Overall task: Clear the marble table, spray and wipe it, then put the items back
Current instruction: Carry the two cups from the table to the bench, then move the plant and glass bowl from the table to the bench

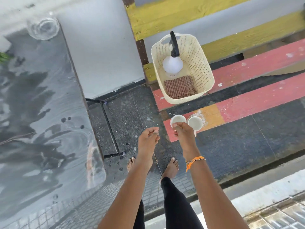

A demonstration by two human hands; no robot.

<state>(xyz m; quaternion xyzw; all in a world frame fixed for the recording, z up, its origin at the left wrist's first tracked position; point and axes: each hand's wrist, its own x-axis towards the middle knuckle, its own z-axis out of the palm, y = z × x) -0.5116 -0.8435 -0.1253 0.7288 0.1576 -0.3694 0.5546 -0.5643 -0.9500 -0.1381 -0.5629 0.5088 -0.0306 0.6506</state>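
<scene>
The grey marble table (41,113) fills the left side, with a clear glass (43,28) standing at its far end. My right hand (183,131) is closed on the rim of a white cup (177,120) over the painted bench. A second white cup (195,123) stands right beside it on the bench. My left hand (148,138) hangs loosely curled above the floor between table and bench, holding nothing. A cream plastic basket (196,63) on the bench holds a white spray bottle (172,63) with a black nozzle and a checked cloth (179,86).
The red and yellow slatted bench (255,90) runs across the right side. A white wall (102,52) stands behind the table. The table's black metal leg frame (109,126) is near my feet on the dark stone floor (231,146).
</scene>
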